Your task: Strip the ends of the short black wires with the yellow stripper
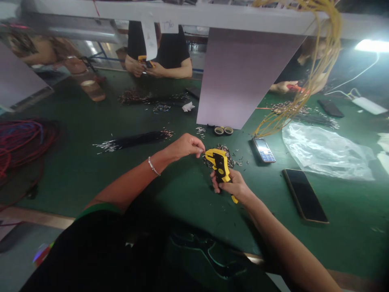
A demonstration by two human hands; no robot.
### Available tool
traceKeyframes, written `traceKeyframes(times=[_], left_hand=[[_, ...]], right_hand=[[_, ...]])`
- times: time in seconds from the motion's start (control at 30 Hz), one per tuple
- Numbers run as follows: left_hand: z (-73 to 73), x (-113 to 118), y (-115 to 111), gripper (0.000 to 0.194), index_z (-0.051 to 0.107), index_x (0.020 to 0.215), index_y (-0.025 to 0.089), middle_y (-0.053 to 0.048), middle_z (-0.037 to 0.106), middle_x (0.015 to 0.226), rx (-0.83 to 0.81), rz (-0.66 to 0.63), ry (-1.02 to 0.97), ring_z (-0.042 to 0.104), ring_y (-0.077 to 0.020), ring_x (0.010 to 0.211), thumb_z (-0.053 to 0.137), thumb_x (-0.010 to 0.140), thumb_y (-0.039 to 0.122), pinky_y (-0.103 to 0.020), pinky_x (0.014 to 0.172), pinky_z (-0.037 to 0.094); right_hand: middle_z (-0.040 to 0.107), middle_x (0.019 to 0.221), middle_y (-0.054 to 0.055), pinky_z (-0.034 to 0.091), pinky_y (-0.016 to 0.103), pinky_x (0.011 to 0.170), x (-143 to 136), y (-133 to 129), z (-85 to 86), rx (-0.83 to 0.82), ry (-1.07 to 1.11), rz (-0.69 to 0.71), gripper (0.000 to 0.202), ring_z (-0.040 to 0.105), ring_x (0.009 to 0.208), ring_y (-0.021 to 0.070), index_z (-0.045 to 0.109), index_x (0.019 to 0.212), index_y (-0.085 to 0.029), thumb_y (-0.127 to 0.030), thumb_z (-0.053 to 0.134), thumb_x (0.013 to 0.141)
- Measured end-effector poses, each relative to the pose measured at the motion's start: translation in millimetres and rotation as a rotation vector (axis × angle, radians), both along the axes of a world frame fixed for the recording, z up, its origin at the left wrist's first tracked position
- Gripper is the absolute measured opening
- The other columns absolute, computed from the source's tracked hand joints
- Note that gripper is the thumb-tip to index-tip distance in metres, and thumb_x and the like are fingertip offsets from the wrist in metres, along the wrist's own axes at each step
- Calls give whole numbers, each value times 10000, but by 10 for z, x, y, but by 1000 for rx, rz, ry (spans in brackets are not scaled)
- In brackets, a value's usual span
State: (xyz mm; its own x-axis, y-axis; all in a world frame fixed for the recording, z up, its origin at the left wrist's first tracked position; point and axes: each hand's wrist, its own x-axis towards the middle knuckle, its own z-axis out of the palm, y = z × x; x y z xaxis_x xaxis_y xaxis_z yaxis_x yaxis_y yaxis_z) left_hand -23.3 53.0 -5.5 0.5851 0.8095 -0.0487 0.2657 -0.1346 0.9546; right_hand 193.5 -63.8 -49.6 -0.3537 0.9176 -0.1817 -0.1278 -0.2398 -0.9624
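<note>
My right hand point(232, 184) is wrapped round the handles of a yellow and black crimping tool point(221, 165), its jaws pointing up and left. At the jaws, my left hand point(189, 147) is pinched closed; whatever its fingertips hold is too small to make out. Beneath and behind the tool lies a pile of small metal terminals point(231, 161), partly hidden by it. To the left, a bundle of short black wires point(136, 140) with silvery and coppery ends rests on the green table point(182, 194).
On the right lie a keypad phone point(263, 151), a smartphone point(305, 196) and a clear plastic bag point(328, 152). Yellow wires point(323, 52) hang from the shelf. Two tape rolls point(223, 130) sit by the upright panel point(243, 73). Red and blue cables point(24, 142) are coiled left. Co-workers sit opposite.
</note>
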Motion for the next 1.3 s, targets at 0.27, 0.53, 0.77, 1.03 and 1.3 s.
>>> traceKeyframes(times=[0.27, 0.53, 0.77, 1.03, 1.3], left_hand=[[-44, -10, 51, 117, 747, 749, 157, -11, 665, 585, 17, 9, -9, 545, -92, 572, 668, 711, 234, -254, 597, 391], [-52, -42, 104, 137, 753, 750, 152, -14, 673, 593, 86, 64, 33, 558, -93, 579, 690, 718, 270, -261, 637, 423], [-67, -67, 154, 142, 759, 740, 148, -19, 681, 593, 139, 102, 70, 561, -97, 573, 670, 715, 256, -253, 616, 419], [-108, -38, 187, 137, 756, 705, 138, -25, 682, 586, 183, 131, 94, 546, -91, 556, 655, 708, 231, -246, 600, 399], [-138, -31, 203, 130, 751, 694, 140, -21, 679, 570, 231, 147, 140, 554, -93, 550, 647, 701, 218, -238, 592, 401]], right_hand=[[616, 558, -44, 431, 268, 480, -78, -6, -12, -16, 4, -64, 275, 535, 437, 114, 610, 834, -166, -150, 605, 560], [589, 587, -53, 412, 240, 421, -131, -13, -61, -2, -10, -121, 240, 517, 415, 92, 594, 813, -167, -169, 648, 579], [566, 621, -59, 424, 231, 390, -175, -7, -83, 3, -17, -113, 237, 494, 399, 77, 561, 814, -183, -179, 640, 591], [514, 504, -94, 380, 213, 333, -222, 11, -114, 38, -102, -160, 217, 444, 325, 75, 498, 807, -206, -201, 602, 617], [477, 396, -116, 385, 213, 320, -240, 23, -108, 37, -124, -187, 214, 414, 296, 86, 481, 811, -215, -232, 585, 625]])
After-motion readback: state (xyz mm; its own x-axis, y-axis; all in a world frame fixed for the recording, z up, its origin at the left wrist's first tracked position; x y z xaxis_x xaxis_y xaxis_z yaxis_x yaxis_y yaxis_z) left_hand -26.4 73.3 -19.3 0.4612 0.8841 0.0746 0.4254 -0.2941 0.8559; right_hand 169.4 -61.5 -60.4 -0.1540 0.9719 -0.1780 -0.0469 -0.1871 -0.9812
